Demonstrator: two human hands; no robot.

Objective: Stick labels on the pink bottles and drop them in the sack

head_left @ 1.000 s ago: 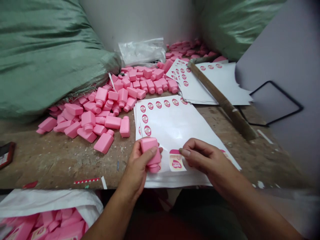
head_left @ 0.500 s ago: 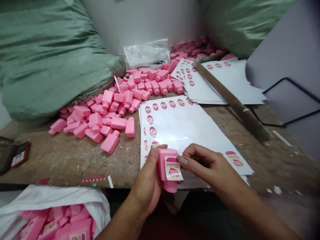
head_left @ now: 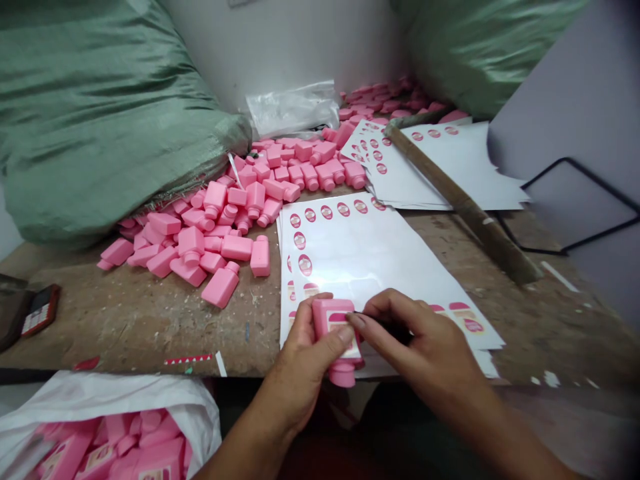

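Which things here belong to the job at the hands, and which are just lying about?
In the job: left hand, right hand, pink plastic bottle, white label sheet, loose pink bottles.
Lying about: wooden batten, green woven sack, clear plastic bag, phone.

Single head-worn camera looking forward and down, facing counter [head_left: 125, 320] from just above, framing left hand [head_left: 305, 367] and right hand [head_left: 425, 340] close up.

The left hand [head_left: 305, 363] holds a pink plastic bottle [head_left: 325, 311] with its cap down. The right hand [head_left: 420, 340] touches a sticker [head_left: 345, 337] on the bottle's front. Under the hands lies a white sticker sheet [head_left: 380, 247]. To their left is a heap of pink bottles [head_left: 200, 243], with a big green sack [head_left: 100, 127] behind it. Below them, a white bag [head_left: 100, 393] holds more bottles.
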